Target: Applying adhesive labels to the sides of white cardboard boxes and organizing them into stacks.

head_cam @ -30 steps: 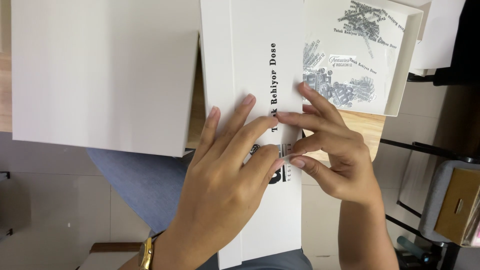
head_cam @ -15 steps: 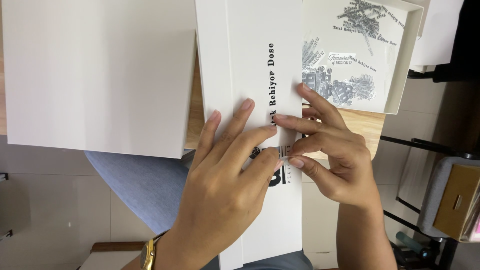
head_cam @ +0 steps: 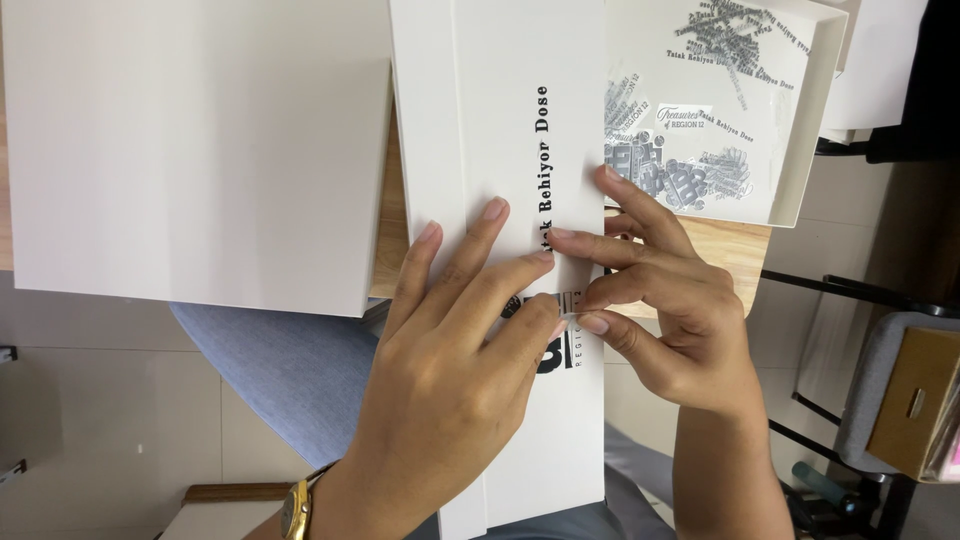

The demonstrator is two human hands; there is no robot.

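A long white folder-like card (head_cam: 500,110) with black printed lettering lies across a wooden table edge and my lap. My left hand (head_cam: 450,370) rests flat on it, fingers spread, pressing the card down over a dark printed mark. My right hand (head_cam: 670,310) pinches a small clear sticker strip (head_cam: 572,305) between thumb and forefinger at the card's right edge, its other fingers stretched over the lettering. The strip touches the card beside my left fingertips.
A large white board (head_cam: 190,150) lies at the left on the table. A shallow white tray (head_cam: 800,150) with several loose printed stickers sits at the upper right. A chair with a brown box (head_cam: 915,400) stands at the right. I wear a gold watch (head_cam: 295,510).
The card and both hands have shifted slightly in view. My right hand's pinch on the sticker strip sits closer to my left fingertips.
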